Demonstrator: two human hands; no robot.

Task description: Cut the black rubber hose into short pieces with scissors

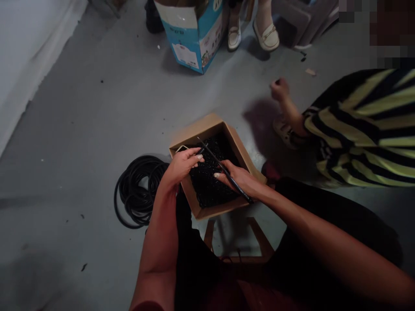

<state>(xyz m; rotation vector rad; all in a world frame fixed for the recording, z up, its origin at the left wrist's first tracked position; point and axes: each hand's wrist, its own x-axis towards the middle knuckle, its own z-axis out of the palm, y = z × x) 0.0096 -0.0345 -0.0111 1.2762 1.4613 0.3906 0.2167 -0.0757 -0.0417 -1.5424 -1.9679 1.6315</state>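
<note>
An open cardboard box (207, 126) sits on the floor between my knees, filled with small black parts (210, 185). My left hand (183, 164) is at the box's left rim, fingers pinched on a small black piece I cannot make out. My right hand (238, 178) rests over the box's right side, closed on a thin black rod (223, 168) that slants up and left across the box.
A coil of black hose (138, 192) lies on the grey floor left of the box. A wooden stool (240, 246) is under me. A person in a striped top (363, 129) crouches at right, hand (279, 90) raised. A blue-white carton (193, 32) and another person's shoes (266, 36) stand beyond.
</note>
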